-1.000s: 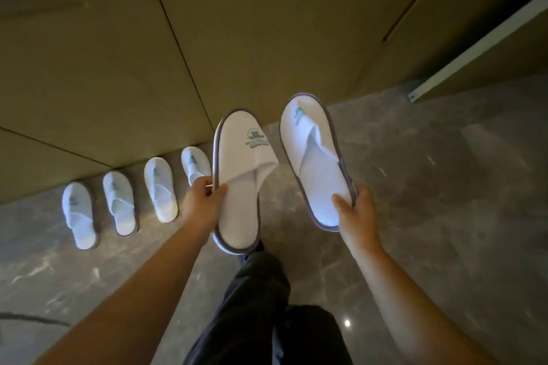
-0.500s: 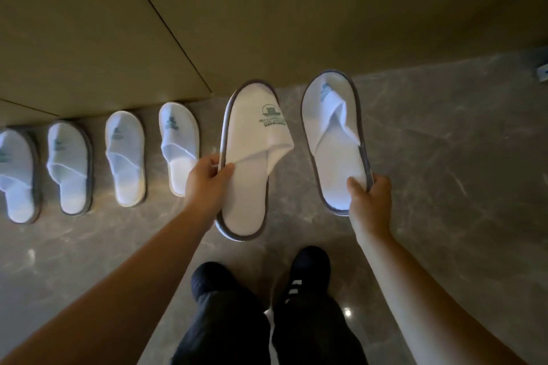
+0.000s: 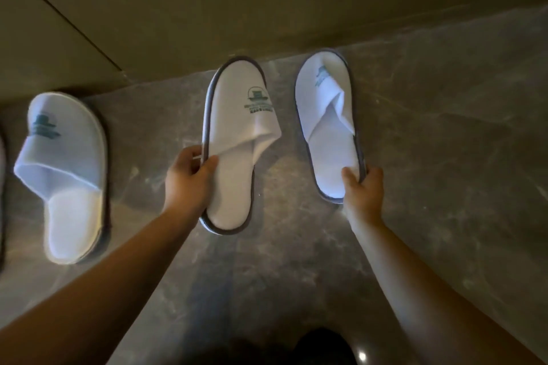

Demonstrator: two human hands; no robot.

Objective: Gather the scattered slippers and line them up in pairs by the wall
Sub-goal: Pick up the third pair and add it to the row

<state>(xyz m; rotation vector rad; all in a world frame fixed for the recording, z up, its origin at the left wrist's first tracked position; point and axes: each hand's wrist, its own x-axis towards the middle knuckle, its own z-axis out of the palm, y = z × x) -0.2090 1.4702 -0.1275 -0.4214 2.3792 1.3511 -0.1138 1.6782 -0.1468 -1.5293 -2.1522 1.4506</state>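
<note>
My left hand (image 3: 189, 176) grips the left edge of a white slipper (image 3: 234, 157) with a grey rim and a teal logo, toe pointing at the wall. My right hand (image 3: 363, 190) pinches the heel of a second white slipper (image 3: 329, 133), also toe toward the wall. Both slippers are low over the floor, close to the wall's base; I cannot tell whether they touch the floor. To the left another white slipper (image 3: 63, 175) lies on the floor by the wall. A sliver of one more slipper (image 3: 1, 187) shows at the left edge.
A tan panelled wall (image 3: 267, 3) runs across the top, with a dark seam at the upper left. The floor (image 3: 444, 157) is grey marbled stone. My dark shoe (image 3: 323, 347) shows at the bottom centre, beside a small light reflection.
The view has dropped much closer to the floor. Both held slippers have come down toward the base of the wall, and most of the lined-up slippers have slid out of view on the left.
</note>
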